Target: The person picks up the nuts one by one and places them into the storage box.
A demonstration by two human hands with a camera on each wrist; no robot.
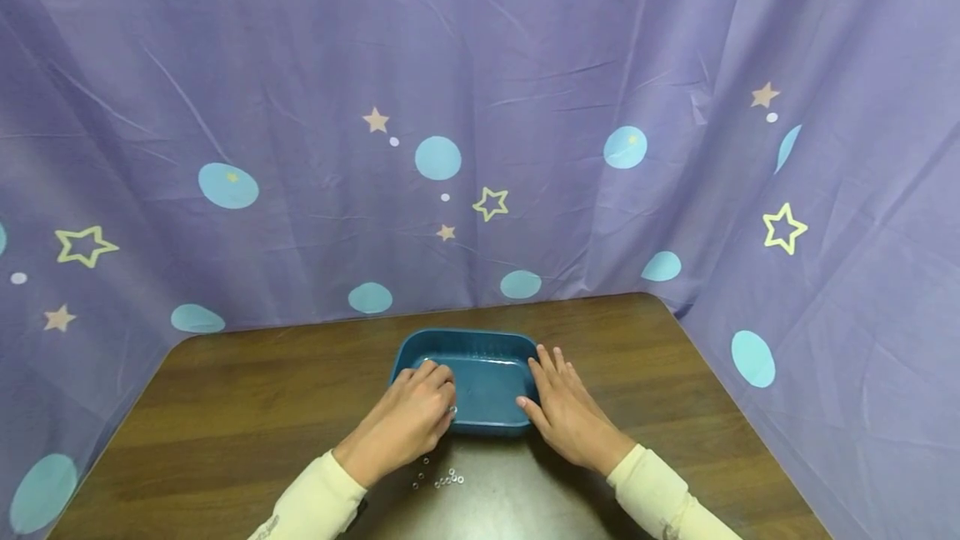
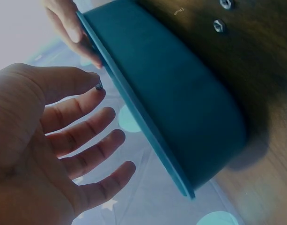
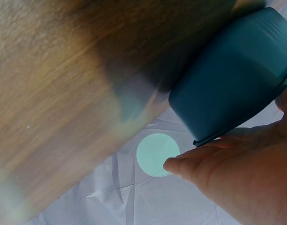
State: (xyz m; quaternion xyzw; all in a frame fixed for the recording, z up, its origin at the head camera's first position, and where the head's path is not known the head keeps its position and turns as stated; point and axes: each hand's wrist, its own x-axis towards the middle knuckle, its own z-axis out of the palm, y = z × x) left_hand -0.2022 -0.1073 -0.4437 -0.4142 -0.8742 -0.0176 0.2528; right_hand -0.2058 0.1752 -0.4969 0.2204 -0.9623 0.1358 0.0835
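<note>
A small metal hex nut (image 2: pixel 99 86) is pinched between the thumb and forefinger of my left hand (image 1: pixel 412 411), its other fingers loosely spread in the left wrist view. That hand is over the near left part of a teal plastic tub (image 1: pixel 491 390). My right hand (image 1: pixel 572 415) rests with fairly straight fingers against the tub's right rim, the thumb near its front corner. Several loose nuts (image 1: pixel 452 479) lie on the table in front of the tub, and two show clearly, one being a nut (image 2: pixel 219 26) near the tub's side. My left hand hides part of the tub's inside.
The tub stands on a brown wood-grain table (image 1: pixel 270 398). A purple curtain (image 1: pixel 300 90) printed with stars and dots hangs behind the table and along both sides.
</note>
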